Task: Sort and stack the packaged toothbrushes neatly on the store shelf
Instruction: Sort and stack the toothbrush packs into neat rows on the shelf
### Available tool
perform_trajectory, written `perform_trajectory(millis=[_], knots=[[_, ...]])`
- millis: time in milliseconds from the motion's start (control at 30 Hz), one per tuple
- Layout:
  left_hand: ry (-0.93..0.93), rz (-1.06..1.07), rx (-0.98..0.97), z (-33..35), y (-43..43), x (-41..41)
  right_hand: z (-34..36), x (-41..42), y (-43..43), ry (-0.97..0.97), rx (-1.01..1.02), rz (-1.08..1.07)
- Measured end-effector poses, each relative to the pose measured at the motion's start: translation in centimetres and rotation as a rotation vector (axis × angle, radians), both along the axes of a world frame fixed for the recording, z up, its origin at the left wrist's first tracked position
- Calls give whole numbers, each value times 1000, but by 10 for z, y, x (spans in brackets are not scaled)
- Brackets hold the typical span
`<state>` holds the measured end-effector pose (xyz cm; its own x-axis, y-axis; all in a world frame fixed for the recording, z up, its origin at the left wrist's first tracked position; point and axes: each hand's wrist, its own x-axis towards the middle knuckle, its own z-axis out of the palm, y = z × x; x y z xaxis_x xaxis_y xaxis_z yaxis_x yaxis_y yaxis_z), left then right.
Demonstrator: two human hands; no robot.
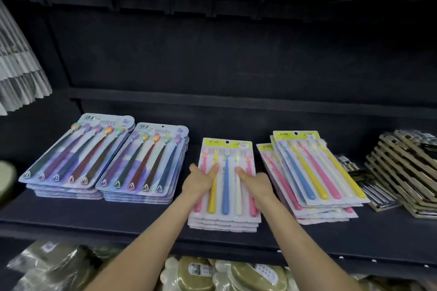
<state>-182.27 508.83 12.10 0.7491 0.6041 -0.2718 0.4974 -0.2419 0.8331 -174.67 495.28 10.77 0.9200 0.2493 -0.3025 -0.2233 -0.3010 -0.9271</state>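
Observation:
A neat stack of pastel toothbrush packs (226, 186) with a yellow header lies at the middle of the dark shelf (146, 217). My left hand (201, 181) grips its left edge, thumb on the top pack. My right hand (254, 182) grips the right edge the same way. To the right a second pile of the same packs (309, 172) lies fanned and askew. At the left, two tidy stacks of dark-handled five-brush packs (73, 156) (146, 165) sit side by side.
A skewed pile of black and gold packs (402, 172) fills the shelf's far right. Hanging packs (21, 66) crowd the upper left. Bagged goods (212, 274) lie on the level below. The shelf's back wall is dark and bare.

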Motion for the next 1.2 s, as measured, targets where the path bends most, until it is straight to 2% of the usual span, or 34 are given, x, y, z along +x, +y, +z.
perform_trajectory(millis=[67,167,233,300,400,500,567,633,800,967,1033,1100,1200], knots=[[52,-31,59,-1,3,5,-3,8,4,-30,-66,-7],[148,-84,136,1,10,10,4,17,-2,-171,-325,55],[219,-101,172,7,13,12,7,17,-5,-207,-408,87],[290,-132,229,15,14,12,7,14,-8,-193,-374,104],[296,-206,371,28,16,4,-1,6,-16,-142,-188,88],[56,-159,514,37,25,-21,-2,-17,-30,-59,67,112],[-123,-68,584,41,37,-42,-7,-34,-37,-114,169,222],[-186,-46,716,40,55,-61,-13,-43,-42,-228,111,328],[28,-125,1008,25,92,-79,-17,-48,-41,-351,-137,464],[172,-215,1031,11,102,-83,-17,-43,-47,-378,-246,506],[28,-209,1027,13,92,-88,-18,-44,-54,-401,-240,509],[-250,-183,946,9,72,-95,-21,-47,-58,-432,-197,512],[-363,-267,579,-5,35,-97,-31,-52,-56,-505,-176,507]])
